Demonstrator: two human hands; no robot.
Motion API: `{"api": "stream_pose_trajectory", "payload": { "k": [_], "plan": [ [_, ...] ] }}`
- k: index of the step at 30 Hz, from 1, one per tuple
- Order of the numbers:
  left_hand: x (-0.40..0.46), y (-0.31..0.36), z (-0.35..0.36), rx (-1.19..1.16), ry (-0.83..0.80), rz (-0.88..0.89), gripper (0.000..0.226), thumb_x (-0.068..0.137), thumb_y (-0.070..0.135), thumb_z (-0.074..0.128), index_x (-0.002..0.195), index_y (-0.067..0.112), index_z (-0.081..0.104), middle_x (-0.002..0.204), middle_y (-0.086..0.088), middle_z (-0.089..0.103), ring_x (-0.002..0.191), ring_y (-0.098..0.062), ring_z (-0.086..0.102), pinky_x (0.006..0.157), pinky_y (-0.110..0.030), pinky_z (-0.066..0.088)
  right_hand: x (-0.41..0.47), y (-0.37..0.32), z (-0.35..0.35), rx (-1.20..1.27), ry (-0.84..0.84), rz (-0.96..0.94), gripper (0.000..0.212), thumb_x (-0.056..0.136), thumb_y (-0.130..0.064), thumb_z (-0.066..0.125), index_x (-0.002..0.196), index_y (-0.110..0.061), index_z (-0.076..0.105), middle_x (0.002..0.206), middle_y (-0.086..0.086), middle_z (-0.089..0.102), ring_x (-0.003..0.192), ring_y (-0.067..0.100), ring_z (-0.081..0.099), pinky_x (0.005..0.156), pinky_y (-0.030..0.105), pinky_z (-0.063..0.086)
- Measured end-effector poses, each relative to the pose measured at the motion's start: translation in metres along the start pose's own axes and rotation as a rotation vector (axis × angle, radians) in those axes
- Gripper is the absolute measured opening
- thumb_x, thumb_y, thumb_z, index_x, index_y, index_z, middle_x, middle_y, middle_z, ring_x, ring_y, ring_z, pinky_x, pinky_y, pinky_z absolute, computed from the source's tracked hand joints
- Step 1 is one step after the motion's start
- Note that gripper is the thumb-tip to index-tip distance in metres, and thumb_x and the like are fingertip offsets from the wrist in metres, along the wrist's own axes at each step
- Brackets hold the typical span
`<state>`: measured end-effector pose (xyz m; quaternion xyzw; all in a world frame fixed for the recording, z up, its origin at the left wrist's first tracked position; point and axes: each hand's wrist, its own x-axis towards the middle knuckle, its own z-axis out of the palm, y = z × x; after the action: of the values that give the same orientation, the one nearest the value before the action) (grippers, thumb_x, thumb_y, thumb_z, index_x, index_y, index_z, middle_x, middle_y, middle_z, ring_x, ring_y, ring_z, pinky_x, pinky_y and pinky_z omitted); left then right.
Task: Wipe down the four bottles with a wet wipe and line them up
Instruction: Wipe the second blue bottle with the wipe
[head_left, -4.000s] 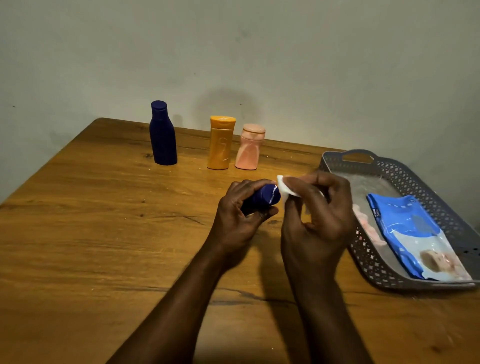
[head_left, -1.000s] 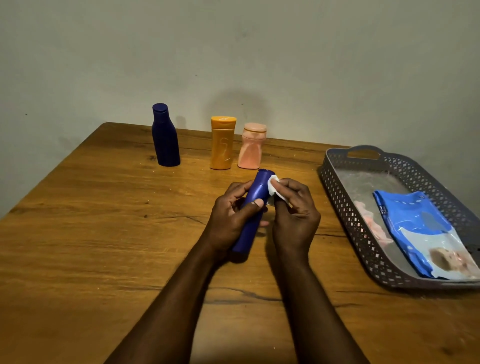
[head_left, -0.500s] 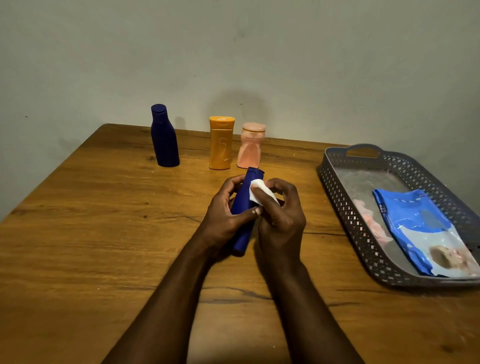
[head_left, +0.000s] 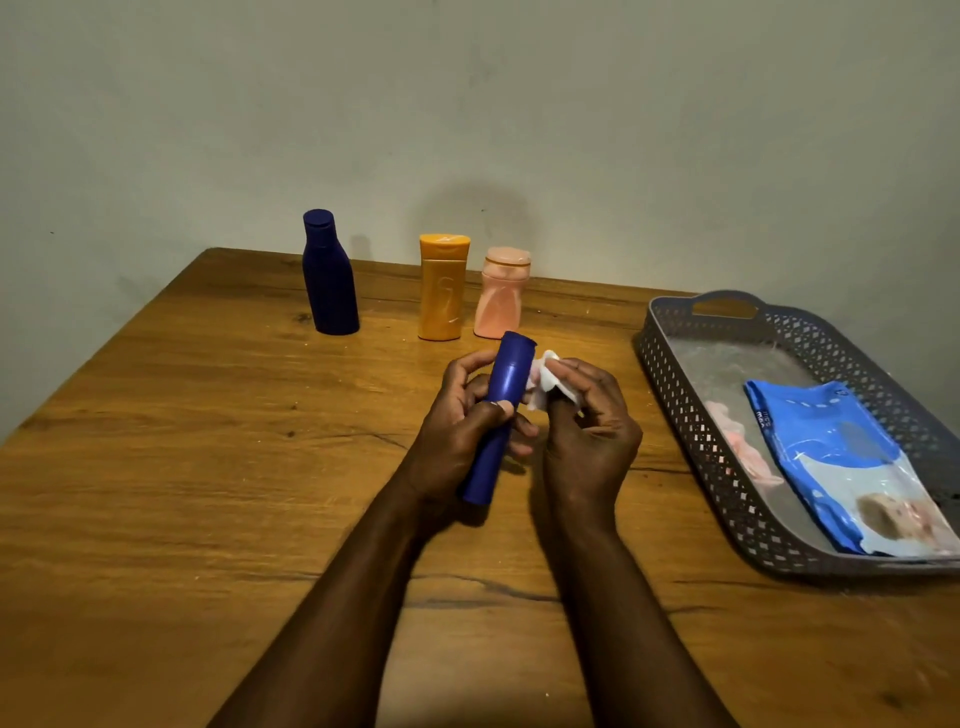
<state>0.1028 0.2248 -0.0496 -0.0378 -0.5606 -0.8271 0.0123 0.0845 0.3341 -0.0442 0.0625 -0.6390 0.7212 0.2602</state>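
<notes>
The left hand (head_left: 462, 431) grips a slim blue bottle (head_left: 501, 410) around its middle, thumb across the front, cap tilted up and away. The right hand (head_left: 589, 436) pinches a crumpled white wet wipe (head_left: 545, 382) against the bottle's upper side. No lettering is readable on this bottle. Near the far edge of the wooden table (head_left: 182, 467) stand a dark blue bottle (head_left: 330, 275), an orange bottle (head_left: 441, 288) and a pink bottle (head_left: 501, 293), all upright. By the right edge, a grey perforated basket (head_left: 727, 488) holds a blue wipes pack (head_left: 841, 462), its print too small to read. A plain wall (head_left: 571, 104) stands behind.
</notes>
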Motion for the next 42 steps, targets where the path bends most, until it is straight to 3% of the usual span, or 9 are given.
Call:
{"api": "stream_pose_trajectory", "payload": {
  "k": [5, 12, 15, 21, 26, 33, 36, 38, 42],
  "plan": [
    [0.0, -0.002, -0.004, 0.002, 0.026, -0.014, 0.056, 0.076, 0.014, 0.068, 0.127, 0.017, 0.045, 0.131, -0.012, 0.052, 0.092, -0.025, 0.067, 0.072, -0.039, 0.057, -0.004, 0.006, -0.002, -0.294, -0.068, -0.382, 0.036, 0.073, 0.024, 0.058, 0.101, 0.004, 0.068, 0.106, 0.014, 0.063, 0.103, 0.019, 0.061, 0.086, 0.028, 0.053],
    [0.0, -0.001, -0.008, 0.04, 0.001, 0.022, 0.06, 0.074, 0.005, 0.069, 0.131, 0.013, 0.051, 0.129, -0.011, 0.059, 0.107, -0.032, 0.063, 0.085, -0.047, 0.056, -0.006, 0.011, -0.004, -0.349, -0.105, -0.452, 0.038, 0.074, 0.023, 0.062, 0.107, 0.005, 0.069, 0.11, 0.02, 0.06, 0.108, 0.027, 0.059, 0.085, 0.029, 0.054],
    [-0.001, -0.001, -0.007, 0.016, -0.007, 0.001, 0.052, 0.081, 0.009, 0.06, 0.132, 0.013, 0.053, 0.125, -0.011, 0.063, 0.105, -0.031, 0.065, 0.074, -0.041, 0.058, -0.004, 0.013, -0.004, -0.273, -0.056, -0.392, 0.039, 0.074, 0.024, 0.061, 0.105, 0.002, 0.07, 0.111, 0.015, 0.06, 0.108, 0.025, 0.059, 0.085, 0.036, 0.055],
    [0.0, -0.006, 0.002, -0.005, -0.014, -0.091, 0.049, 0.086, 0.012, 0.041, 0.132, 0.019, 0.055, 0.125, -0.009, 0.063, 0.113, -0.028, 0.059, 0.093, -0.047, 0.05, 0.003, 0.012, -0.004, -0.108, 0.008, -0.113, 0.04, 0.078, 0.019, 0.059, 0.104, -0.009, 0.072, 0.107, 0.003, 0.065, 0.104, 0.018, 0.062, 0.087, 0.04, 0.055],
    [0.002, -0.004, -0.001, -0.022, 0.014, -0.092, 0.053, 0.083, 0.028, 0.063, 0.134, 0.025, 0.049, 0.117, -0.011, 0.062, 0.088, -0.026, 0.063, 0.071, -0.041, 0.053, -0.002, 0.011, -0.002, -0.125, -0.025, -0.235, 0.034, 0.079, 0.017, 0.06, 0.104, -0.003, 0.07, 0.11, 0.004, 0.06, 0.106, 0.023, 0.06, 0.085, 0.045, 0.055],
    [0.001, -0.005, -0.006, 0.128, 0.012, 0.029, 0.055, 0.076, 0.013, 0.071, 0.127, 0.021, 0.052, 0.124, -0.007, 0.061, 0.108, -0.025, 0.064, 0.086, -0.04, 0.056, -0.006, 0.013, -0.004, -0.312, -0.185, -0.439, 0.036, 0.077, 0.019, 0.064, 0.109, 0.003, 0.069, 0.114, 0.018, 0.058, 0.111, 0.025, 0.057, 0.084, 0.034, 0.055],
    [0.0, -0.006, -0.004, 0.13, -0.002, 0.003, 0.048, 0.08, 0.022, 0.066, 0.127, 0.022, 0.055, 0.099, -0.01, 0.066, 0.072, -0.025, 0.064, 0.058, -0.038, 0.054, -0.003, 0.008, -0.002, -0.207, -0.09, -0.303, 0.035, 0.076, 0.02, 0.062, 0.102, 0.0, 0.072, 0.109, 0.012, 0.061, 0.105, 0.017, 0.06, 0.083, 0.03, 0.054],
    [0.001, -0.008, -0.004, 0.102, -0.013, -0.008, 0.047, 0.083, 0.026, 0.062, 0.129, 0.023, 0.054, 0.081, -0.01, 0.065, 0.061, -0.025, 0.06, 0.057, -0.037, 0.052, -0.003, 0.0, 0.001, -0.091, -0.061, -0.109, 0.032, 0.08, 0.018, 0.059, 0.1, -0.004, 0.072, 0.109, 0.009, 0.061, 0.1, 0.006, 0.062, 0.073, 0.019, 0.054],
    [0.004, -0.007, -0.001, 0.092, 0.062, 0.075, 0.048, 0.083, 0.03, 0.06, 0.129, 0.017, 0.055, 0.103, -0.013, 0.068, 0.086, -0.029, 0.065, 0.072, -0.038, 0.055, -0.01, -0.003, 0.004, -0.006, -0.142, -0.007, 0.03, 0.084, 0.012, 0.059, 0.102, -0.009, 0.071, 0.11, 0.005, 0.062, 0.104, 0.01, 0.062, 0.074, 0.018, 0.053]
  ]
}}
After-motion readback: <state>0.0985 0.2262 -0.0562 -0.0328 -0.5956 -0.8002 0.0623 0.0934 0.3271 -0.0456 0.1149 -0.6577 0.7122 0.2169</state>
